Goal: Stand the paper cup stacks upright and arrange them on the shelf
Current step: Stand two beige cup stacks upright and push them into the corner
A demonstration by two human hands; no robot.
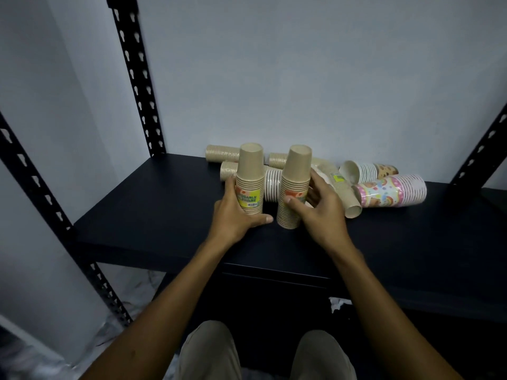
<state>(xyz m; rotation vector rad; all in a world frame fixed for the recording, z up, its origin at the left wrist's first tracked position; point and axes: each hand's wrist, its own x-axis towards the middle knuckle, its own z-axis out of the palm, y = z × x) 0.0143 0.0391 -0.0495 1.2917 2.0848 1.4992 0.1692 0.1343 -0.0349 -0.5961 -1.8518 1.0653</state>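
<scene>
Two tan paper cup stacks stand upright, mouths down, on the black shelf (153,209). My left hand (236,215) grips the left upright stack (250,176), which has a yellow label. My right hand (321,212) grips the right upright stack (295,185), thumb across its label. Behind them several tan stacks lie on their sides, one at the back left (220,153). A tan stack (343,187) lies beside my right hand. Right of it lie a white stack with a brown pattern (369,171) and a pink patterned stack (392,191).
Black slotted uprights stand at the left rear (137,78), left front (41,187) and right (480,152). A pale wall is close behind the shelf. The shelf's front edge runs just below my wrists. My knees show at the bottom.
</scene>
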